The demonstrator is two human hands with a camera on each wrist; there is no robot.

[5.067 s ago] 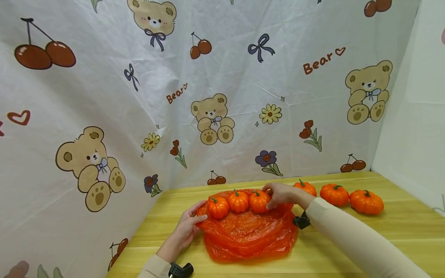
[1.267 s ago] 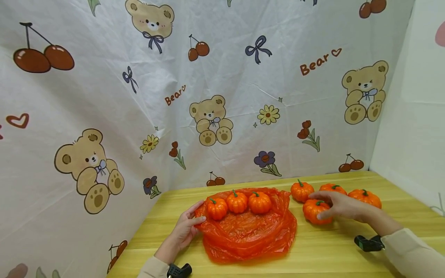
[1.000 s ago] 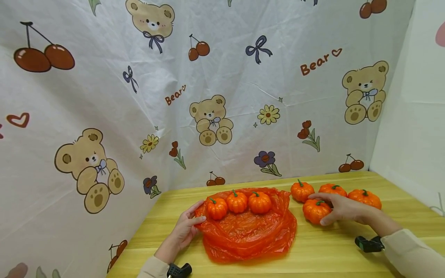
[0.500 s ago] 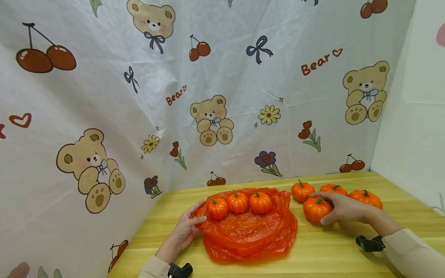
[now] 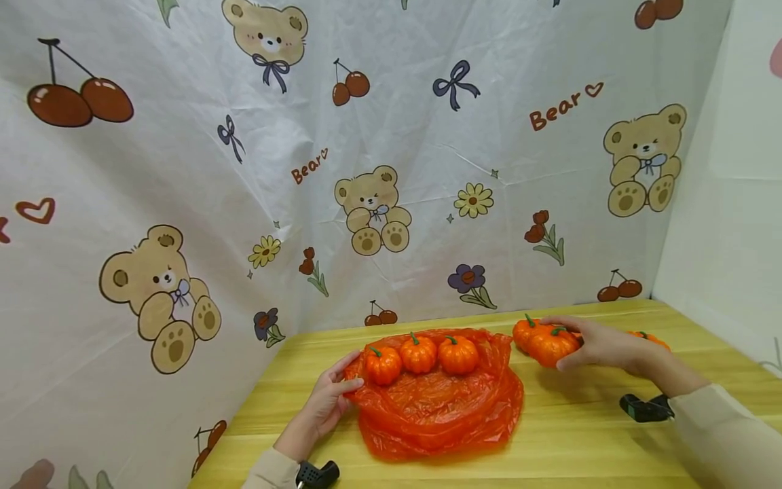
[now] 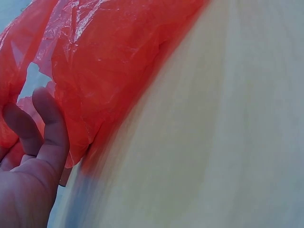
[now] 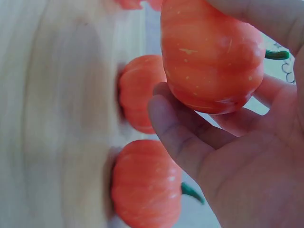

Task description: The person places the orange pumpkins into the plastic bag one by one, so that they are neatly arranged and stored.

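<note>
A red, thin plastic bag (image 5: 440, 424) lies spread on the wooden table, its mouth wide. Three small orange pumpkins (image 5: 419, 356) with green stems sit in a row at the back of it. My left hand (image 5: 328, 401) holds the bag's left edge between thumb and fingers; in the left wrist view the red film (image 6: 109, 57) hangs beside the fingers. Off the table, my right hand (image 5: 605, 348) grips another pumpkin (image 5: 548, 348), thumb on the near side. The right wrist view shows this held pumpkin (image 7: 213, 57) close up, fingers curled under it.
Behind the held pumpkin stands another pumpkin (image 5: 522, 331). One more pumpkin (image 5: 652, 337) peeks out past my right wrist. Two pumpkins rest on the table in the right wrist view, the nearer pumpkin (image 7: 146, 185) showing its stem. A bear-patterned cloth (image 5: 403, 204) backs the table.
My right hand has gone from the third pumpkin in the bag to a pumpkin on the right, taken hold of it and lifted it off the table. My left hand stays at the bag.
</note>
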